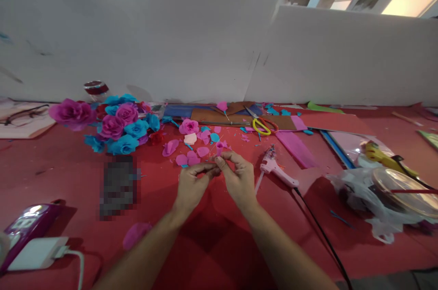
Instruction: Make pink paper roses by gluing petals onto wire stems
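Observation:
Both hands meet at the middle of the red table. Between thumb and fingers, my right hand (238, 176) pinches a small pink paper flower bud (219, 147), rolled tight and pointing away from me. My left hand (194, 184) is closed in a pinch just below it, its fingertips almost touching the right thumb; whatever lies between them is too small to make out. Loose pink paper petals (192, 158) are scattered just beyond the left fingers, with a finished pink paper rose (189, 126) behind them. A pink glue gun (278, 171) lies right of my right hand.
Paper roses in blue and pink (125, 128) stand in a bunch at left. Scissors (262, 126) lie on brown paper strips (212, 116) at the back. A plastic bag with a round container (369, 203) sits at right, a white charger (39, 253) at front left. A white partition (153, 44) closes the back.

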### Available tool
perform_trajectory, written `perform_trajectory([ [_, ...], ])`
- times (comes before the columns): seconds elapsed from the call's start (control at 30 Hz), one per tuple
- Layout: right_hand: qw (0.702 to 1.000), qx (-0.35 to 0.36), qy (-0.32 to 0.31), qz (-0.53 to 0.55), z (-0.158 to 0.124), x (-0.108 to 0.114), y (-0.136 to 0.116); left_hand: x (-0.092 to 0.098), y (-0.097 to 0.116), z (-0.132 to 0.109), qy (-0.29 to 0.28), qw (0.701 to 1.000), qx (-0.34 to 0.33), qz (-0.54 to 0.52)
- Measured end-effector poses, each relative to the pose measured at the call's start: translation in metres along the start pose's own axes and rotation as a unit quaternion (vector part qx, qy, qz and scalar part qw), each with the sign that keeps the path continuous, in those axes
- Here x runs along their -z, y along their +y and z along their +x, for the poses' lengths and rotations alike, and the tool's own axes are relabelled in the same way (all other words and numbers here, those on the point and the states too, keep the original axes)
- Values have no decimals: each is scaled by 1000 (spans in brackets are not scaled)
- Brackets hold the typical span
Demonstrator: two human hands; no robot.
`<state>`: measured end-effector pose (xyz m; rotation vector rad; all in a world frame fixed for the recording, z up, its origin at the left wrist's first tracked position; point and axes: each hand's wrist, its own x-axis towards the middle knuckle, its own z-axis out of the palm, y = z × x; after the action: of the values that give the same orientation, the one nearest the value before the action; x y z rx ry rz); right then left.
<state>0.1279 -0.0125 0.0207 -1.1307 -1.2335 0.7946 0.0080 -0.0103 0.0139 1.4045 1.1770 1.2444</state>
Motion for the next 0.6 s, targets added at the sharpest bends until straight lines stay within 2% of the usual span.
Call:
perform_trajectory([
  [0.13,999,39,-8,-26,-2,0,-1,-1,-2,0,-2,1000,-7,13],
  [0.3,996,1,-66,52,0,-3,-4,0,-3,0,4,1000,2,10],
  [0.47,999,-41,17,21,2,-2,-3,-1,0,-1,18,1000,18,3],
  [0.6,1000,-5,5,-13,1,0,-3,-2,1,-1,-5,1000,15,6],
])
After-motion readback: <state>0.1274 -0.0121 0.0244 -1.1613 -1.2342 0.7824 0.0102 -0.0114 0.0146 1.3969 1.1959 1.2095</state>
